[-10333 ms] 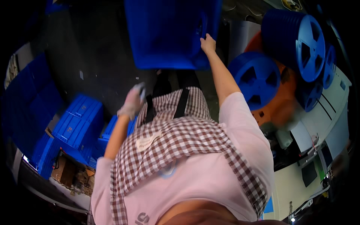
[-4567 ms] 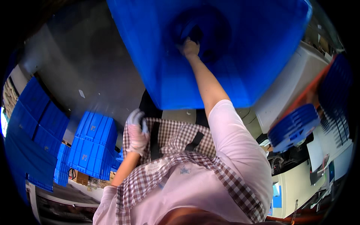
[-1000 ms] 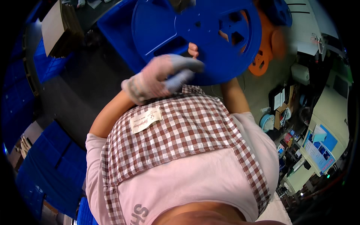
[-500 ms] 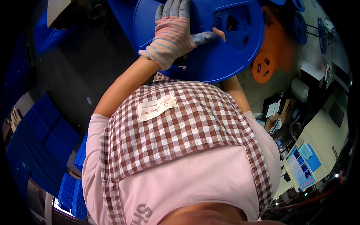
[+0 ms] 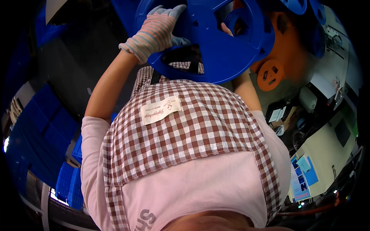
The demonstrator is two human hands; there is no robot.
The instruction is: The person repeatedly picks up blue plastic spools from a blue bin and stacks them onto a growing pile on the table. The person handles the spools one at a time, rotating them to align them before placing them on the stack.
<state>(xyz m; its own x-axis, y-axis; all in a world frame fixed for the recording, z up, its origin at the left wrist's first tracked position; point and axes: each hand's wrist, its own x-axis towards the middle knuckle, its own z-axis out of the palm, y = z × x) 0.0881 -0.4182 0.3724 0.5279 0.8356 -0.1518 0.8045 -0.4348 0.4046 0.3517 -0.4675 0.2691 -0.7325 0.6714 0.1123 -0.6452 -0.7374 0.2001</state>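
Note:
A large blue plastic reel [image 5: 216,57] with cut-out openings is held up in front of my apron. My left hand [image 5: 156,32], in a grey glove with orange stripes, lies across its left side. The fingers bend over the face, and the thumb is apart from them near the lower-left opening. My right hand [image 5: 226,29] is mostly hidden behind the reel; a bare finger shows through the right-hand opening. Beyond the reel's right edge shows more blue plastic [image 5: 268,36], perhaps its rear flange or another reel.
Orange reels [image 5: 270,75] stand just right of the blue one, with more blue reels [image 5: 295,4] beyond. A pale work surface [image 5: 327,148] with papers is on the right. Blue crates [image 5: 69,184] are stacked at the lower left.
My left hand has slid left across the reel, and its fingers went from stretched flat to bent. The lower-left opening has come into view. The right finger stays in its opening.

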